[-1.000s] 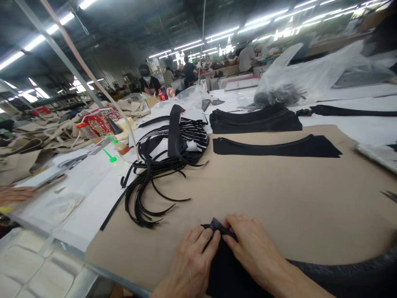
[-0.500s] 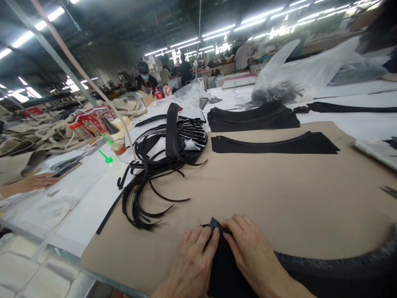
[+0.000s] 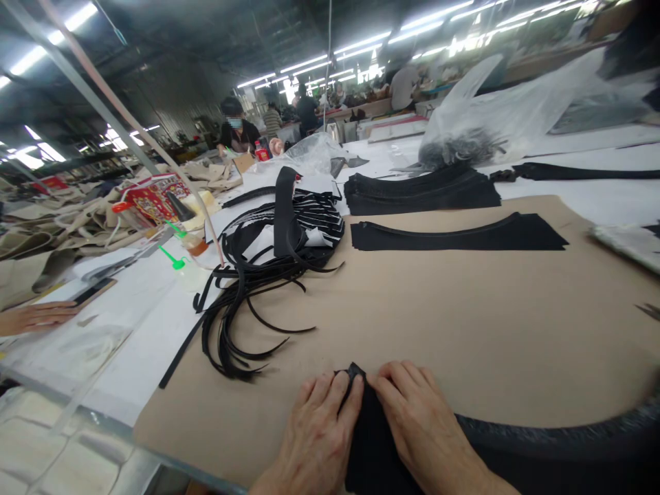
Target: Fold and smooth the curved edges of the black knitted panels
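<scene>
A black piece of leather-like material [image 3: 372,443] lies at the front edge of the tan board, its narrow end pointing away from me. At that tip, my left hand [image 3: 320,430] pinches the left corner between thumb and fingers. My right hand [image 3: 423,419] presses with bent, closed fingers along the right edge of the same end. Further right, the piece sweeps out in a long curve with a rough greyish border [image 3: 541,436]. Both palms hide much of the middle.
The tan board [image 3: 438,309] carries another black curved piece [image 3: 458,234], with a stack [image 3: 420,192] behind it. Black strips [image 3: 242,302] pile up at left, near green-tipped bottles [image 3: 178,262]. Scissor-like tips [image 3: 648,311] show at right. A co-worker's hand [image 3: 38,317] rests far left.
My right fingers have shifted slightly along the edge of the black piece, and its tip looks flatter. My left hand keeps its pinch. The co-worker's hand has moved a little left.
</scene>
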Demonstrator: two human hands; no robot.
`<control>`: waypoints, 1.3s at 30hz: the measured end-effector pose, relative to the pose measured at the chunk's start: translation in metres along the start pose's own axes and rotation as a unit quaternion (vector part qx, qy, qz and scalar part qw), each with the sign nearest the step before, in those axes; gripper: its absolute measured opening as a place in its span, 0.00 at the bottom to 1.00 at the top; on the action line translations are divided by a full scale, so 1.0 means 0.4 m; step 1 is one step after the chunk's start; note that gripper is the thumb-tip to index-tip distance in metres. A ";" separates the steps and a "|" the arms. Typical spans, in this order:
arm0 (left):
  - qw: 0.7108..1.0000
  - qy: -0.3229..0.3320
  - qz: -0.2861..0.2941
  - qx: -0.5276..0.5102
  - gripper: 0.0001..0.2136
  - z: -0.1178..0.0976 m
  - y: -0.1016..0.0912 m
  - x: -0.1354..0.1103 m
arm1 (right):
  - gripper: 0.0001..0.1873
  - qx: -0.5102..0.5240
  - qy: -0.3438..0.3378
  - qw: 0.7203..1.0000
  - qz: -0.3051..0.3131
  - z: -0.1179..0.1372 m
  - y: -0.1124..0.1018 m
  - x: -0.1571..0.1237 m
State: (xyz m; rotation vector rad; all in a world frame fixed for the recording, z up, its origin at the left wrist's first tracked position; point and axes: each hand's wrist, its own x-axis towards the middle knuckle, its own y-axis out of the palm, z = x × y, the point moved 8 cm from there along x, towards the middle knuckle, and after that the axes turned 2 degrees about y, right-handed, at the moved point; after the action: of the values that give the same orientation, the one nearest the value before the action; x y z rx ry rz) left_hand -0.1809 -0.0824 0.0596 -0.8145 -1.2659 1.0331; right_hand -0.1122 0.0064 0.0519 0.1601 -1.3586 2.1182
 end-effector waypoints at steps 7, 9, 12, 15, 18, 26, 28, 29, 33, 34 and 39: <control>1.000 -0.006 0.002 0.002 0.21 0.000 0.003 -0.003 | 0.19 -0.028 -0.016 0.999 -0.002 0.012 -0.004 0.002; 1.000 -0.011 0.002 -0.013 0.21 0.003 0.000 0.000 | 0.20 -0.054 -0.029 0.998 -0.007 0.018 -0.003 0.002; 0.997 -0.024 0.024 -0.063 0.21 0.014 0.000 0.006 | 0.21 -0.090 -0.051 0.995 -0.015 0.029 0.000 0.003; 0.987 -0.053 0.058 -0.143 0.20 0.036 0.004 0.012 | 0.20 -0.115 -0.066 0.991 -0.019 0.036 0.001 0.003; 0.974 -0.081 0.069 -0.198 0.18 0.065 0.005 0.012 | 0.20 -0.128 -0.068 0.989 -0.019 0.038 -0.001 0.001; 0.993 -0.011 0.027 -0.112 0.17 0.077 -0.015 0.005 | 0.25 -0.165 -0.058 0.985 -0.014 0.037 0.007 -0.003; 0.996 0.000 0.033 -0.083 0.17 0.073 -0.014 0.002 | 0.26 -0.165 -0.061 0.984 -0.012 0.038 0.008 -0.001; 0.997 0.001 0.035 -0.075 0.17 0.073 -0.014 0.001 | 0.26 -0.166 -0.063 0.984 -0.010 0.038 0.009 -0.001; 0.997 0.002 0.034 -0.069 0.17 0.073 -0.015 0.001 | 0.26 -0.169 -0.074 0.983 -0.003 0.041 0.011 -0.001; 0.997 0.002 0.035 -0.069 0.17 0.073 -0.014 0.001 | 0.27 -0.171 -0.076 0.982 0.000 0.043 0.012 -0.002; 0.997 0.007 0.037 -0.062 0.18 0.076 -0.011 -0.002 | 0.27 -0.215 -0.088 0.972 0.020 0.058 0.020 -0.008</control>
State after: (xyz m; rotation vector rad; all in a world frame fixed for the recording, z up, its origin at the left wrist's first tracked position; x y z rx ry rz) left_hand -0.2104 -0.0867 0.0681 -0.9676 -1.3062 1.0127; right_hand -0.1190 -0.0175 0.0550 0.1452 -1.9050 1.8211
